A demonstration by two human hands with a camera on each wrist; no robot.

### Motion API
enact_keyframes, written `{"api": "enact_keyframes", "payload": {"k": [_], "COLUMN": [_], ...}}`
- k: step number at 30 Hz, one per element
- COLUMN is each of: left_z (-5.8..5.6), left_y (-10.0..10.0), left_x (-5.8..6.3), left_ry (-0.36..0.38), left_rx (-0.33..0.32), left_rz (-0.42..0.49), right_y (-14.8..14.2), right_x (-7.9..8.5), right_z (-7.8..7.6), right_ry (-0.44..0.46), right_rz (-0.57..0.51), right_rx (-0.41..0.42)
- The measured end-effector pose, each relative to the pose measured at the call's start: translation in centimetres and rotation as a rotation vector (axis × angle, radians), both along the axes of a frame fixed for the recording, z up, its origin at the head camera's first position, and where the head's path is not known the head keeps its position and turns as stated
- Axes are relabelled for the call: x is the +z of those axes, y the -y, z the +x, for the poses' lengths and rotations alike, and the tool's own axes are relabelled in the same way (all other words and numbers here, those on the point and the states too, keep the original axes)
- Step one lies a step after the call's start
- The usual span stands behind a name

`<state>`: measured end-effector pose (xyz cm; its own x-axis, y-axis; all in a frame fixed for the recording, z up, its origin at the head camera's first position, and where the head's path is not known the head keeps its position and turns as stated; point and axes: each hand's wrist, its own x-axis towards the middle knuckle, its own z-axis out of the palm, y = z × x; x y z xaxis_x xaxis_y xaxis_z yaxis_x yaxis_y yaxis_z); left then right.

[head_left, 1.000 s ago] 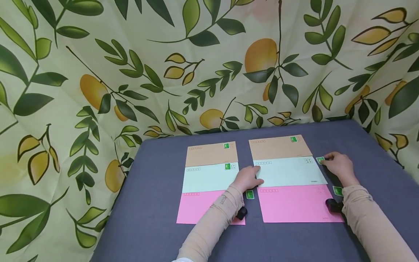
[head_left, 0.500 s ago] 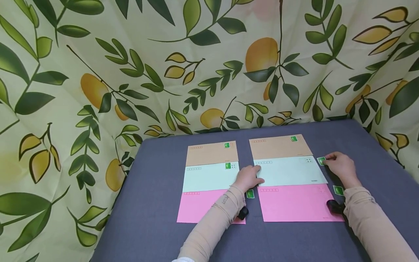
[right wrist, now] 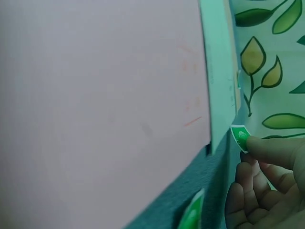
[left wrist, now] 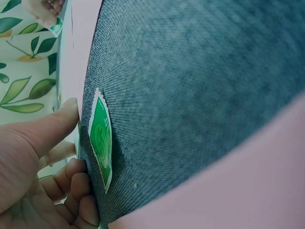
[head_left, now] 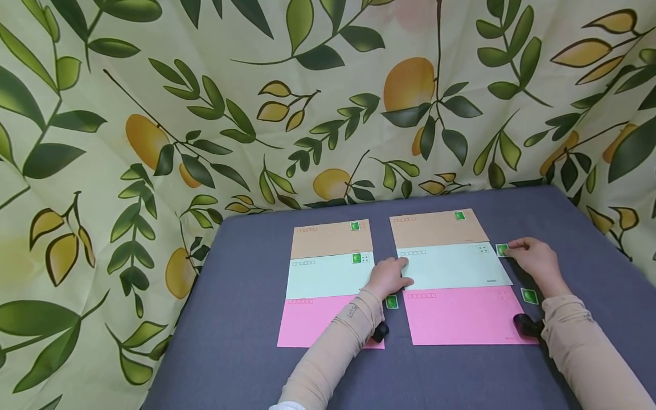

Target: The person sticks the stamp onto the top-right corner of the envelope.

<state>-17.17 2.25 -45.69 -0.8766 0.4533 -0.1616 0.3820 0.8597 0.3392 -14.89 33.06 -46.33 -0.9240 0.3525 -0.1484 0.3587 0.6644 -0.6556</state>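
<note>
Little has changed since the earlier frames: both hands have stayed put, and the view has only drifted slightly. The right hand [head_left: 533,259] pinches a small green stamp [head_left: 502,250] between thumb and forefinger, its grip closed on it, just off the 3 o'clock edge of the pale green envelope [head_left: 453,265] in the right-hand column. The stamp lies nearly flat over the counter [head_left: 246,319], close to square, so no long axis can be told. The left hand [head_left: 389,276] rests with loosely curled fingers at the envelope's 9 o'clock edge, holding nothing; the index finger touches its corner. That envelope runs long from 9 to 3 o'clock. A second stamp [head_left: 392,302] lies just at 6 o'clock of the left hand, and a third stamp [head_left: 529,296] beside the pink envelope [head_left: 461,316].
</note>
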Motion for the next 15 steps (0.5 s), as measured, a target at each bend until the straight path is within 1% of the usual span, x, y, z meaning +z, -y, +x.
{"api": "enact_keyframes", "payload": {"k": [4,5,7,10,12,15], "left_z": [0.0,0.0,0.0,0.0,-0.1,-0.2], "left_y": [0.0,0.0,0.0,0.1,0.0,0.0], "left_x": [0.0,0.1,0.1,0.1,0.1,0.0], "left_ry": [0.003,0.004,0.005,0.002,0.003,0.004], "left_rx": [-0.003,-0.004,-0.004,-0.005,-0.004,-0.002], "left_rz": [0.000,0.000,-0.002,-0.002,-0.003,-0.003], "right_y": [0.3,0.5,0.8,1.4,1.8,2.3], "right_x": [0.6,0.7,0.9,0.9,0.9,0.8], "right_z": [-0.2,-0.3,-0.5,-1.0,-1.3,-1.8], "right_ry": [0.012,0.009,-0.006,-0.021,-0.024,-0.004], "right_rz": [-0.053,-0.053,-0.071,-0.064,-0.071,-0.066], "right_rx": [-0.009,-0.019,-0.016,-0.011,0.021,0.060]}}
